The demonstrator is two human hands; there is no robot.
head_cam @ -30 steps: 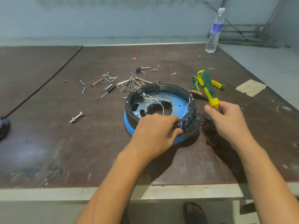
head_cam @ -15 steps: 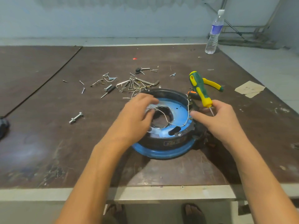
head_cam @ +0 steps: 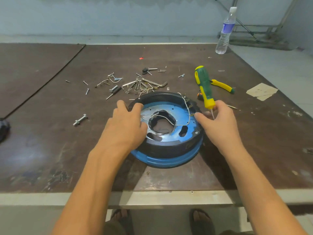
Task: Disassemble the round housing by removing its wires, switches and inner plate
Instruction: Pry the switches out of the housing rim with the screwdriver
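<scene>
Soft, even daylight, fairly bright; source probably overhead, hard to tell. Faint shadows under forearms on table (head_cam: 50, 133). Dull glare patch on table left of round housing (head_cam: 166, 150), sheen on its inner plate (head_cam: 179, 114). Wide-angle bowing toward frame edges. Slight softness overall; far wall hazy.

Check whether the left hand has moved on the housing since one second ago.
Yes. The left hand has shifted from the housing's near rim to its left side, fingers reaching the far rim toward the loose screws.
</scene>
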